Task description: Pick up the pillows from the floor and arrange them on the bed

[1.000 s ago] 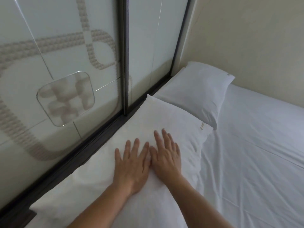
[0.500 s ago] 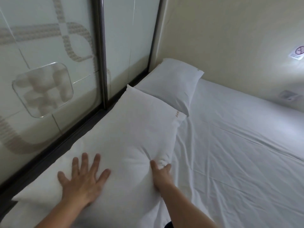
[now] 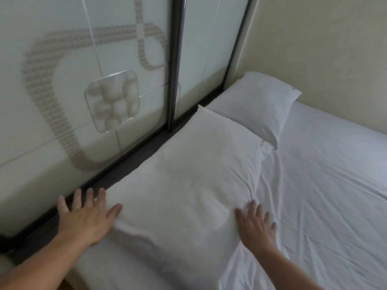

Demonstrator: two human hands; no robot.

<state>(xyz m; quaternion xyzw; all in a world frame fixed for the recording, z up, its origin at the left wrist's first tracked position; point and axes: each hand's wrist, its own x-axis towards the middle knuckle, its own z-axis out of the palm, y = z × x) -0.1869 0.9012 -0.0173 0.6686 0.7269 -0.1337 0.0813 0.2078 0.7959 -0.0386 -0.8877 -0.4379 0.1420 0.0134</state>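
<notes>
Two white pillows lie on the bed [image 3: 326,185] along the glass wall. The near pillow [image 3: 188,174] stretches from my hands toward the far one [image 3: 257,105], which sits in the corner and touches it. My left hand [image 3: 85,218] lies flat, fingers spread, on the near pillow's left corner by the dark frame. My right hand [image 3: 256,225] rests flat and spread on the pillow's right edge, where it meets the wrinkled sheet. Neither hand grips anything.
A frosted glass partition [image 3: 83,91] with a dark metal frame [image 3: 176,65] runs along the bed's left side. A cream wall [image 3: 324,49] bounds the far side. White wrinkled sheet covers the bed to the right.
Both hands have slid apart from the pillow's middle to its left and right edges. My right hand has let go of the pinched fabric and now lies flat.
</notes>
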